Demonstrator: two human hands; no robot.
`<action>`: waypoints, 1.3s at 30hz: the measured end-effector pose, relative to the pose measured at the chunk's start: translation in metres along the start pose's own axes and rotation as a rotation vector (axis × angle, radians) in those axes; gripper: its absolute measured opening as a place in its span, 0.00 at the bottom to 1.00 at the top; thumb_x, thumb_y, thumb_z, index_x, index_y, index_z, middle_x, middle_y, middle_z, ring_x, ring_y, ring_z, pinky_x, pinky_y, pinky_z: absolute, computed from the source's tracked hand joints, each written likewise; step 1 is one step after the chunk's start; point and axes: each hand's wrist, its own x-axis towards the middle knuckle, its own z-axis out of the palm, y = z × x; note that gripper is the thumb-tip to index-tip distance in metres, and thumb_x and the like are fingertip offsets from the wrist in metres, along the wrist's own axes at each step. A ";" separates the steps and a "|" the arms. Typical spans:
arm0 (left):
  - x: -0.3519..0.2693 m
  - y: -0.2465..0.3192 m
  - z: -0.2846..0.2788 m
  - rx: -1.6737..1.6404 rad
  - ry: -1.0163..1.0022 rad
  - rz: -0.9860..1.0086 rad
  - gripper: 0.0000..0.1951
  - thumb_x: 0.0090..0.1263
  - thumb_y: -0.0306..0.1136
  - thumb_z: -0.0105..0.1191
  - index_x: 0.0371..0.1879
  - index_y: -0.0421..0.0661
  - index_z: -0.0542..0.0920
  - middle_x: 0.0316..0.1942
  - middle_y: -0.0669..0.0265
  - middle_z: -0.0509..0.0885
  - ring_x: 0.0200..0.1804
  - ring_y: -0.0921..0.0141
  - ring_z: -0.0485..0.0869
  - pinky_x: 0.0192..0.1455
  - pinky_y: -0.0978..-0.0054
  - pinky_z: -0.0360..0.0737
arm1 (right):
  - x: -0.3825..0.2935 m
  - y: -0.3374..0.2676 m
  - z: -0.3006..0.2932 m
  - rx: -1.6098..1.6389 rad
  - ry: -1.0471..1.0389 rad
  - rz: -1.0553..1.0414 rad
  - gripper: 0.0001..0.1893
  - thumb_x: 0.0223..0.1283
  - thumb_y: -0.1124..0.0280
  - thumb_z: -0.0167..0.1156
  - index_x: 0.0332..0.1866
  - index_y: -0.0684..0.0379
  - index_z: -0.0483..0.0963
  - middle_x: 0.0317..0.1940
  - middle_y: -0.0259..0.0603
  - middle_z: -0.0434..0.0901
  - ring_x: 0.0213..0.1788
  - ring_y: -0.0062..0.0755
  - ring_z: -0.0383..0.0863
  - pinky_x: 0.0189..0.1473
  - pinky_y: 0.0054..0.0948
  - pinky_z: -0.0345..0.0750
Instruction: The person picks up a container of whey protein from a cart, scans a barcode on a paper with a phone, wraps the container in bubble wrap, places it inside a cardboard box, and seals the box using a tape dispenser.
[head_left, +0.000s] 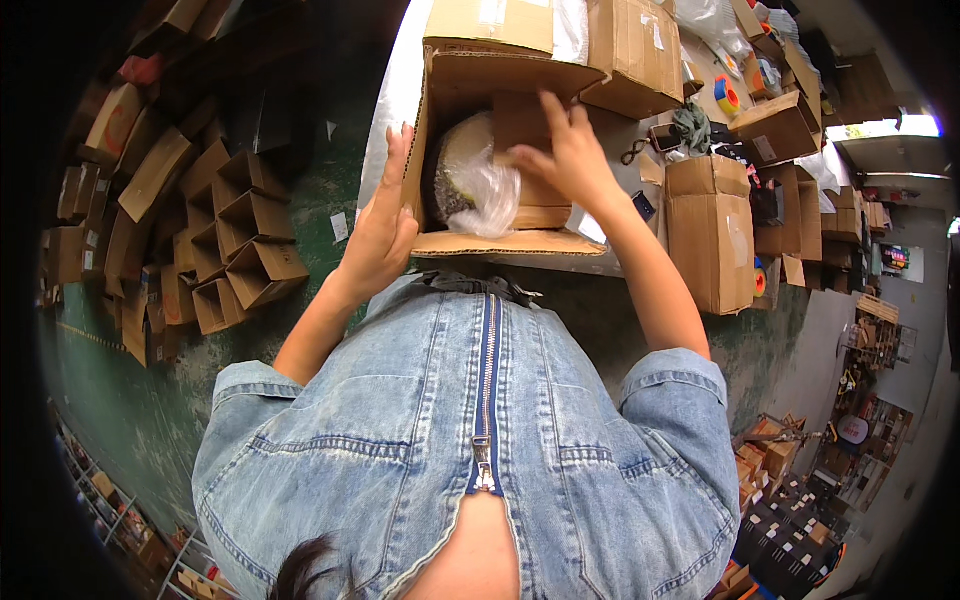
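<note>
An open cardboard box stands in front of me at the table's near edge. Inside, to the left, lies a rounded object partly covered by clear plastic wrap; what it is I cannot tell. A brown cardboard piece fills the right side of the box. My left hand is upright along the box's left wall, fingers extended and gripping nothing; whether it presses on the wall is unclear. Above the box's right side, my right hand is slightly blurred, its fingers spread with nothing between them.
Closed cartons stand behind the box, and another tall carton is at the right. A tape roll and a dark cloth lie farther back. Empty-looking open boxes are piled on the green floor at left.
</note>
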 end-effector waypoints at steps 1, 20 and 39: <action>-0.001 0.001 0.002 -0.007 -0.012 0.040 0.41 0.62 0.13 0.34 0.74 0.44 0.33 0.75 0.50 0.43 0.77 0.59 0.43 0.75 0.68 0.44 | 0.010 0.008 0.005 -0.095 0.144 -0.099 0.46 0.51 0.52 0.68 0.73 0.49 0.50 0.51 0.65 0.65 0.54 0.62 0.71 0.55 0.46 0.72; 0.005 -0.053 0.008 -0.055 -0.018 -0.109 0.23 0.53 0.35 0.69 0.47 0.39 0.80 0.46 0.58 0.84 0.53 0.62 0.81 0.67 0.61 0.65 | 0.013 0.059 0.044 0.810 0.282 -0.204 0.25 0.74 0.60 0.43 0.32 0.66 0.83 0.38 0.45 0.84 0.62 0.34 0.70 0.66 0.32 0.61; 0.023 -0.052 0.036 0.973 -0.210 0.120 0.44 0.60 0.62 0.51 0.67 0.39 0.63 0.71 0.52 0.58 0.76 0.52 0.45 0.71 0.39 0.29 | -0.032 0.025 0.062 0.542 0.505 0.073 0.21 0.61 0.67 0.60 0.57 0.62 0.69 0.59 0.51 0.67 0.68 0.45 0.58 0.67 0.38 0.57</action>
